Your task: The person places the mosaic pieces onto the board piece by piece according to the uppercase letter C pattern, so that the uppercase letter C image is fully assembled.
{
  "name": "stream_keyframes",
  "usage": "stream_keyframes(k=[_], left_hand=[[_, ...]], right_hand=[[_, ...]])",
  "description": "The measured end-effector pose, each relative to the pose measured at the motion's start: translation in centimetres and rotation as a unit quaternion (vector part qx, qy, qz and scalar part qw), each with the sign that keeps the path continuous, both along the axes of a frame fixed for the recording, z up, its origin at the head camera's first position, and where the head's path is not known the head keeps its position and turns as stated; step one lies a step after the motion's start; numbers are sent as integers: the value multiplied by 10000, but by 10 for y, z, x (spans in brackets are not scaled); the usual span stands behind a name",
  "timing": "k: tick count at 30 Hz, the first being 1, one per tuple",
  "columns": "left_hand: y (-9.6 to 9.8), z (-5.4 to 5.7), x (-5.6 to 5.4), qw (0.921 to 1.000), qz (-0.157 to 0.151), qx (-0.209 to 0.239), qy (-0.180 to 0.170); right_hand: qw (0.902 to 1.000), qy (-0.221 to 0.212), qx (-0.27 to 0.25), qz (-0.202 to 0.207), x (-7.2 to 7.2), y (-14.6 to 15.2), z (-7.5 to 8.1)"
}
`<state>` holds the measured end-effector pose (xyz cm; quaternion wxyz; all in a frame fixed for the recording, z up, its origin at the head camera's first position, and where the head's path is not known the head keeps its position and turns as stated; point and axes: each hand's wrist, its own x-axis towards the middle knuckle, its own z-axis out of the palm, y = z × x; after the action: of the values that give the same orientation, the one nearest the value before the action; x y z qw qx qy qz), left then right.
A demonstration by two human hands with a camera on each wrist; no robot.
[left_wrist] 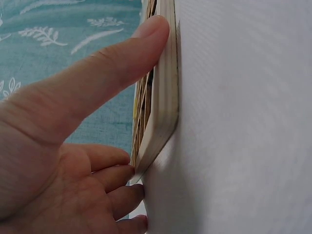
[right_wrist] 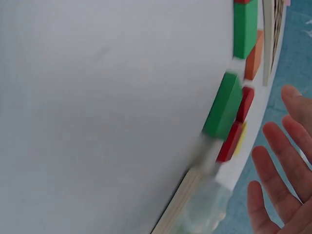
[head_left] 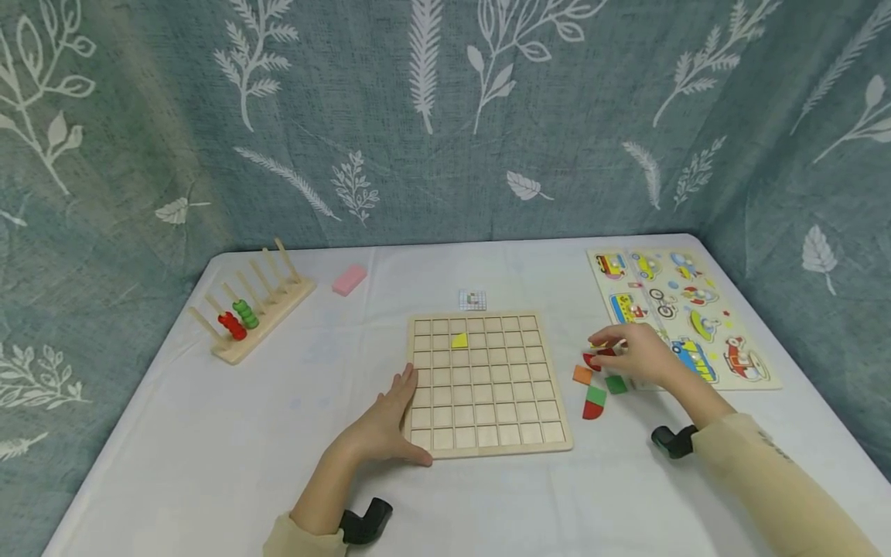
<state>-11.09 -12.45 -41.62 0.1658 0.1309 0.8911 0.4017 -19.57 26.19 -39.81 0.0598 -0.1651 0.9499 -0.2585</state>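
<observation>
A square wooden grid board [head_left: 487, 454] lies on the white table, with a yellow piece [head_left: 459, 341] in one cell near its top. My left hand [head_left: 383, 422] rests at the board's near left corner: its thumb lies on the near edge and its spread fingers touch the left side. To the right of the board, my right hand [head_left: 636, 353] hovers over small coloured pieces. In the right wrist view its fingers are extended and hold nothing. Around it lie an orange piece [head_left: 582, 374], green pieces [head_left: 616, 384] and red pieces [head_left: 593, 410]; the hand partly covers some.
A picture puzzle board [head_left: 755, 379] lies at the right, partly under my right forearm. Behind the grid board is a small patterned card [head_left: 472, 300]. A pink block [head_left: 349, 280] and a wooden peg stand [head_left: 233, 352] with red and green beads are at the back left.
</observation>
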Motion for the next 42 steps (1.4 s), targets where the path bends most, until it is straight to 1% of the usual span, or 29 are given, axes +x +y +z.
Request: stream_keyframes(k=[5, 7, 14, 19, 23, 27, 34, 42], left_hand=[[0, 0, 0, 10000, -12, -7, -20], [1, 0, 0, 10000, -20, -7, 0], [1, -1, -2, 10000, -70, -30, 51], [2, -1, -3, 9999, -103, 1, 45], [2, 0, -2, 9999, -92, -7, 45], [2, 0, -2, 10000, -82, -19, 43], [-1, 1, -1, 10000, -35, -37, 18], [-1, 1, -1, 10000, -37, -1, 18]], right_hand=[[9997, 169, 151, -79, 1, 10, 0], [9996, 172, 185, -105, 1, 13, 0], [9992, -63, 215, -342, -1, 20, -3], [9981, -262, 347, -431, -3, 24, -4], [9977, -371, 395, -415, -4, 25, -3], [9974, -374, 452, -409, -6, 25, -3], [9977, -402, 405, -367, -7, 21, -6], [9954, -599, 560, -505, -8, 19, -6]])
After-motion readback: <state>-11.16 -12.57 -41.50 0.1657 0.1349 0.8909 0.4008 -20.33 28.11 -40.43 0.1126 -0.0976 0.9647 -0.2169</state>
